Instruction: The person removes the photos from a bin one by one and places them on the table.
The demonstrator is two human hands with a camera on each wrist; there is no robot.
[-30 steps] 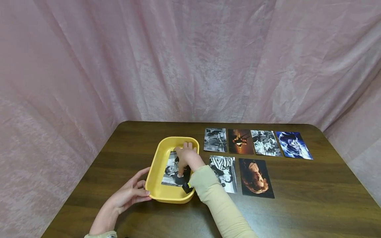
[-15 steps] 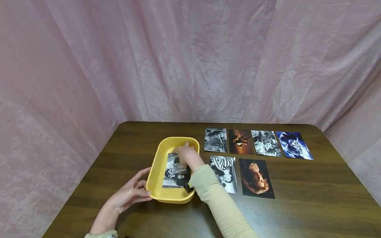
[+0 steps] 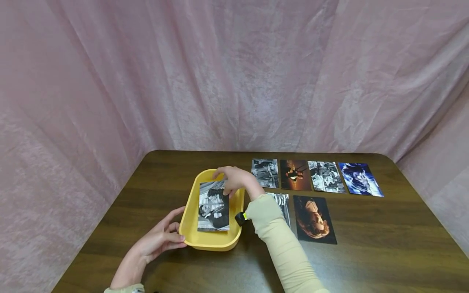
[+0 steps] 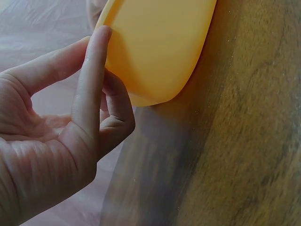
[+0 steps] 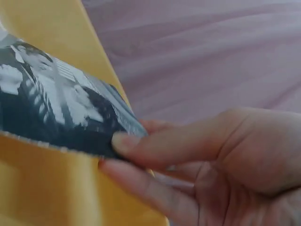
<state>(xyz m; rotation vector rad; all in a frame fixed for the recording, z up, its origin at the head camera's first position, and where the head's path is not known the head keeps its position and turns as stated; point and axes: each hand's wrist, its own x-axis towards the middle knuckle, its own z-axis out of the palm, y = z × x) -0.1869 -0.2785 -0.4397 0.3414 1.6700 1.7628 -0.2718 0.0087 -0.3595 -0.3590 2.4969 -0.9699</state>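
A black-and-white photo print point(image 3: 213, 209) of two people is lifted at its far right corner inside the yellow plastic tray point(image 3: 212, 246). My right hand point(image 3: 238, 180) pinches that corner between thumb and fingers. In the right wrist view the print point(image 5: 61, 101) bends slightly and its near edge stands off the tray's floor. At the tray's near left corner, my left hand point(image 3: 161, 239) holds the rim. The left wrist view has the thumb on the yellow tray wall point(image 4: 164, 42) with the other fingers on the outside. Whether more prints lie underneath cannot be seen.
Right of the tray, a back row of several prints point(image 3: 295, 174) lies on the brown wooden table point(image 3: 384, 236). In front of them are a striped black-and-white print point(image 3: 282, 203), partly behind my right forearm, and a dark portrait print point(image 3: 315, 219). Pink curtains point(image 3: 234, 81) hang behind.
My right hand has moved up and to the right, from inside the tray to above its far right rim. The print's corner has come up with it; the left hand stays put.
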